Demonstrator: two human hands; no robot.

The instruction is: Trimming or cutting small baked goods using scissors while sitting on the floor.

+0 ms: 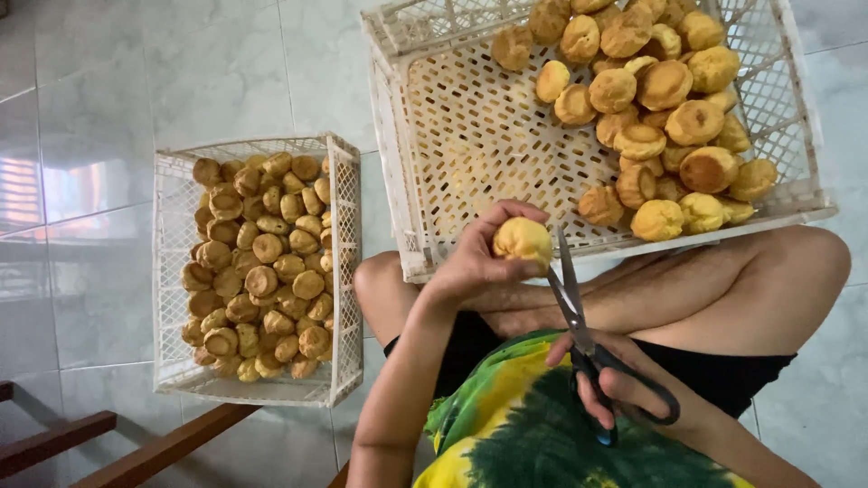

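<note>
White plastic crates sit on the pale tiled floor (pixel 108 108): one (pixel 344 271) at nine o'clock packed with browned puffs (pixel 262 271), a bigger crate (pixel 398 136) at twelve, its puffs (pixel 665 108) heaped to the right. Crossed bare legs (pixel 723 289) lie below it. Centre frame, the left hand (pixel 475 262) grips a round, golden puff (pixel 523 240). At five o'clock the right hand (pixel 624 380) holds black-handled scissors (pixel 579 316), blades nearly closed, tips beside the puff.

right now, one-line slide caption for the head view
Left hand holds round golden pastry puff; right hand holds black-handled scissors beside it.
</note>
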